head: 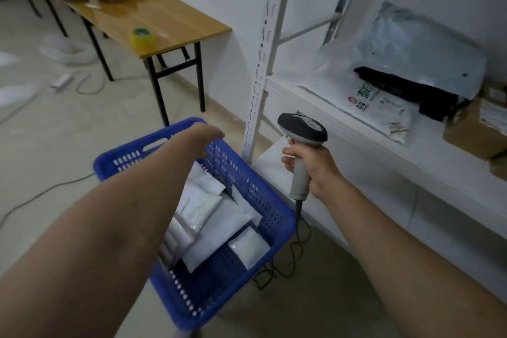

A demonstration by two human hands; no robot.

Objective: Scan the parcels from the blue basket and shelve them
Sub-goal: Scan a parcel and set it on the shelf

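Head view: our left hand (207, 133) hung over the blue perforated plastic basket (275, 217) at lower centre, fingers loose, empty, blurred. Our right hand (314, 169) gripped the grey handheld barcode scanner (303, 129). The flat white plastic mailer parcels (216, 226) lay inside; likely light, floppy, slick, so pinch an edge.

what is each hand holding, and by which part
The right hand grips the scanner by its handle, below the head. The left hand holds nothing; it reaches over the blue basket.
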